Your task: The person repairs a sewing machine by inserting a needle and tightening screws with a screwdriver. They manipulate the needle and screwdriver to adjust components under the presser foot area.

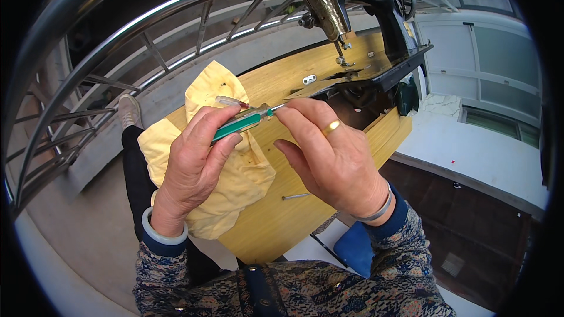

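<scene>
Head view: a green-handled screwdriver [238, 126] is held up above a wooden table [252, 243], slanting so that its metal shaft points up and to the right. The left hand [197, 161] pinches the handle between its thumb and bent fingers. The right hand [338, 164] is at the shaft end, its index fingertip against the metal and its thumb standing apart below; whether the other fingers press on the shaft cannot be told, and the tip is hidden. Just beyond the left fingertips is a small clear-handled tool [228, 101] with a red part; whether it touches them is unclear.

Beneath the left hand, a stained, crumpled yellow cloth [232, 199] lies over the table's edge. A thin metal rod [295, 196] rests on the wood near the right wrist. Farther out, a small silvery oval part [309, 79] lies near a black sewing machine [390, 26], whose bed stands tilted above an opening in the tabletop. A metal railing [204, 26] curves behind.
</scene>
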A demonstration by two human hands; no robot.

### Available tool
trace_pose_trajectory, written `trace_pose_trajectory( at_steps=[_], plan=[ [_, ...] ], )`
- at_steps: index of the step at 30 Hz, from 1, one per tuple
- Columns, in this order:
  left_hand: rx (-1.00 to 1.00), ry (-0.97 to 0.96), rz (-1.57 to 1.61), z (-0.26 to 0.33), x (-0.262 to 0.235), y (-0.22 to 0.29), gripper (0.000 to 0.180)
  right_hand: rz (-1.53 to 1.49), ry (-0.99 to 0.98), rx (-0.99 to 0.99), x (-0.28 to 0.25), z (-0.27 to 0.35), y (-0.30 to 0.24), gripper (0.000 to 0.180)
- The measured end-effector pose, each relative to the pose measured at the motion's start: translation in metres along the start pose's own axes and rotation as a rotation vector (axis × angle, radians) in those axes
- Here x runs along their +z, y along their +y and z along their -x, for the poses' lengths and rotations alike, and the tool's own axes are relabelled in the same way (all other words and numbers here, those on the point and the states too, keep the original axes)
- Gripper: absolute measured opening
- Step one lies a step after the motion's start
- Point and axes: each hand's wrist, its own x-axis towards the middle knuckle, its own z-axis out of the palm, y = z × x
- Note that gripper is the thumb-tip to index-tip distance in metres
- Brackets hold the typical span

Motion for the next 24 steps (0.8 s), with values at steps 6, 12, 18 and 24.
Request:
trace_pose_trajectory(
  at_steps=[6,12,18,24],
  plan=[
    [-0.119,-0.042,0.140,-0.009,-0.005,-0.001,0.027,-0.377,0.038,0.450,0.032,0.032,0.009,0.022],
    [-0.290,-0.033,0.327,-0.010,-0.005,0.003,0.025,-1.315,0.080,0.830,0.065,0.028,0.010,0.038],
    [-0.445,0.015,0.413,-0.012,-0.001,0.012,0.023,-1.711,0.100,0.826,0.074,0.018,0.013,0.043],
    [-0.598,0.048,0.506,-0.014,0.002,0.023,0.026,-1.900,0.245,0.816,0.083,0.013,0.009,0.043]
  ],
)
